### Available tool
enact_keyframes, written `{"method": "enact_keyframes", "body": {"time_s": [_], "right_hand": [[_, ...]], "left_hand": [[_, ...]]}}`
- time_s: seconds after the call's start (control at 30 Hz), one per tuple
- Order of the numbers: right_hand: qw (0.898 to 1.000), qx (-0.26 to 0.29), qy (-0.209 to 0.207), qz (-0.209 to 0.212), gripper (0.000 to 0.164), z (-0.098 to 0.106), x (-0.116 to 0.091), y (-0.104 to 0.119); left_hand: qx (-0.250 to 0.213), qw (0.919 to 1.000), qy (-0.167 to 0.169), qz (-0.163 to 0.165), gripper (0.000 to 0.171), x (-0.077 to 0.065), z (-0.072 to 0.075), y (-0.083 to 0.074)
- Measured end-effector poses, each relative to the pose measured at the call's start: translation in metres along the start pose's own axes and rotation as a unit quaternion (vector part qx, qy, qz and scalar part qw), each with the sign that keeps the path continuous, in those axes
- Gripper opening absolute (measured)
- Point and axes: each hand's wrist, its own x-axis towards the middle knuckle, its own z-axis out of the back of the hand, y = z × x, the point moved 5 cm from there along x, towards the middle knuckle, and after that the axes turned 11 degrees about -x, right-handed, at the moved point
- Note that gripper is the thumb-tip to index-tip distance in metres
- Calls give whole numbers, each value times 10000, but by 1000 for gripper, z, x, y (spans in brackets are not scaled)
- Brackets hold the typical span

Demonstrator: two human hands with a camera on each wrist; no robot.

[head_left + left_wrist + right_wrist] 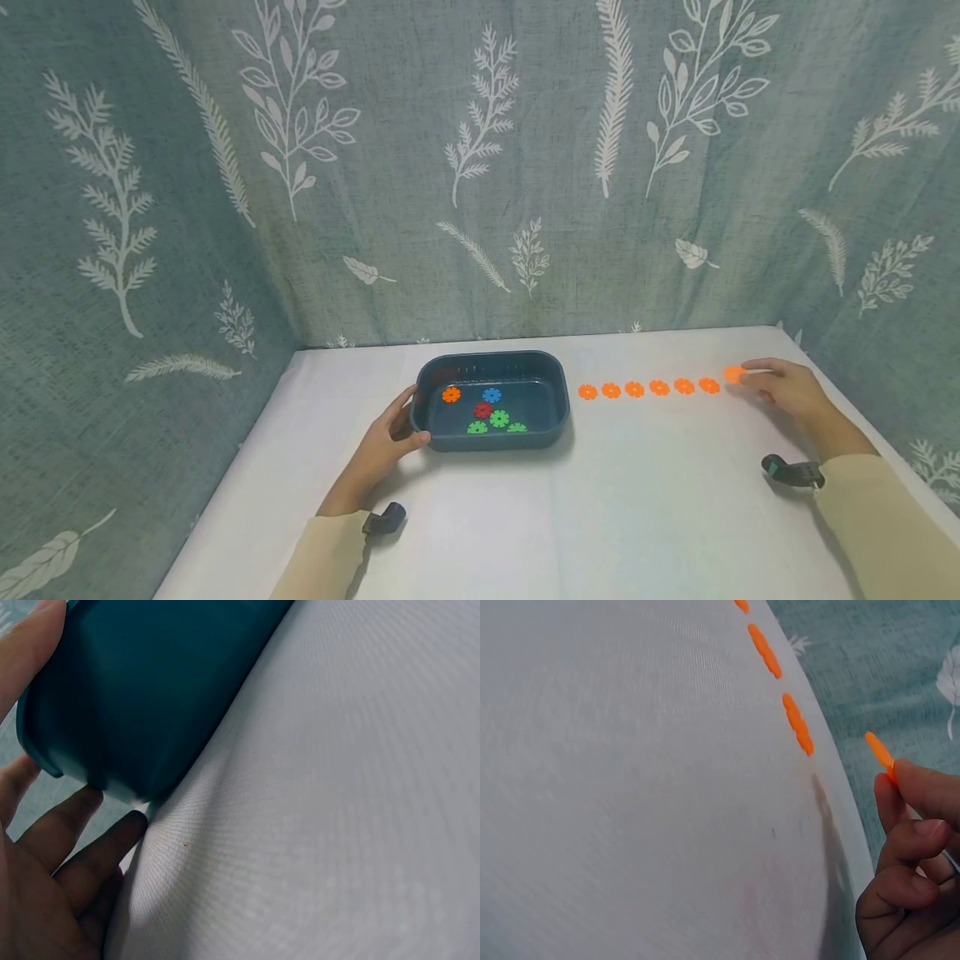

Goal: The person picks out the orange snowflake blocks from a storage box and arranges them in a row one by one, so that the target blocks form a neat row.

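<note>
My left hand grips the left end of a dark teal plastic tray, thumb at its near corner and fingers along its end wall. In the left wrist view, fingertips meet the tray's lower edge. Inside lie an orange disc, a blue one, a red one and several green discs, all notched like snowflakes. At the far right my right hand pinches an orange notched disc between thumb and forefinger, held above the table.
A row of several flat orange discs runs from the tray's right side toward my right hand. White cloth covers the table. Green leaf-patterned curtains stand at the back and both sides.
</note>
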Motion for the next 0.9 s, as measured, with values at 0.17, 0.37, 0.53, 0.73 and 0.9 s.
{"method": "enact_keyframes", "body": {"time_s": [0.17, 0.37, 0.53, 0.73, 0.9], "right_hand": [[10000, 73, 46, -35, 61, 4, -1, 2], [9997, 17, 3, -228, 60, 4, 4, -2], [9997, -141, -30, -210, 59, 0, 8, -5], [9991, -388, -103, -138, 53, -4, 10, -5], [9976, -662, -160, -150, 48, -6, 11, -3]], "left_hand": [[-6, 10000, 7, -14, 85, 1, 0, 1], [-26, 10000, 0, -50, 85, 1, 0, 1], [-47, 10000, 26, -77, 84, 1, -1, 0], [-28, 10000, 24, -79, 85, 1, 0, -1], [-47, 9999, 39, -86, 85, 1, 0, 0]]}}
